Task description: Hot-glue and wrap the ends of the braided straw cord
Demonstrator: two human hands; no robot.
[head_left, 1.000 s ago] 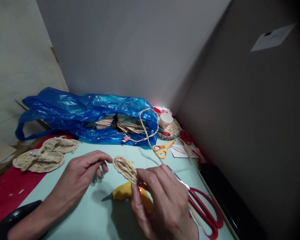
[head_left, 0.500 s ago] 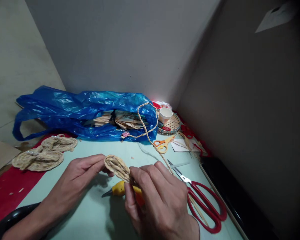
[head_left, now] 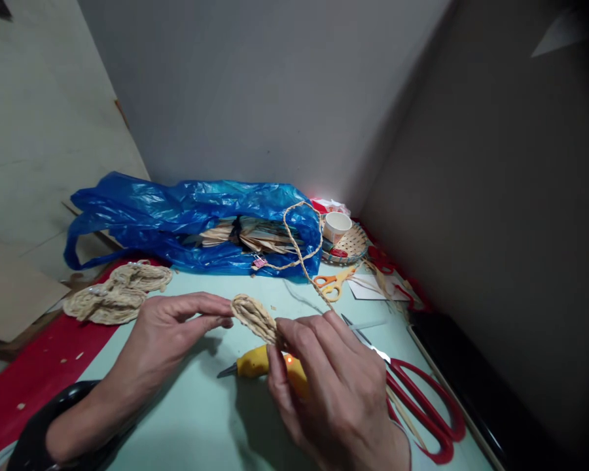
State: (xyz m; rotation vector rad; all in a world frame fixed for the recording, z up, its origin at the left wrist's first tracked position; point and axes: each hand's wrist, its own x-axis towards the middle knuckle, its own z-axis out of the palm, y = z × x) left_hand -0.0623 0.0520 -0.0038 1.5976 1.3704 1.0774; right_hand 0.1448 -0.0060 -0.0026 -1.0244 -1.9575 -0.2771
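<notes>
A flat oval coil of braided straw cord is held up over the table. My right hand pinches its right end between thumb and fingers. At its left edge are the thumb and fingertips of my left hand, closed against the rim. From behind my right hand the loose braid runs up to a pink binder clip by the blue bag. Below the coil lies a yellow glue gun, dark nozzle to the left, partly hidden by my right hand; an orange light glows on it.
A blue plastic bag with bundled dry strips lies at the back. Two woven straw pieces sit left on red cloth. Red-handled scissors, orange-yellow scissors, a woven tray with a paper cup are at right.
The whole view has shifted, so things appear farther right. Both hands keep the coil between them, and the left fingers now lie straighter at its left edge.
</notes>
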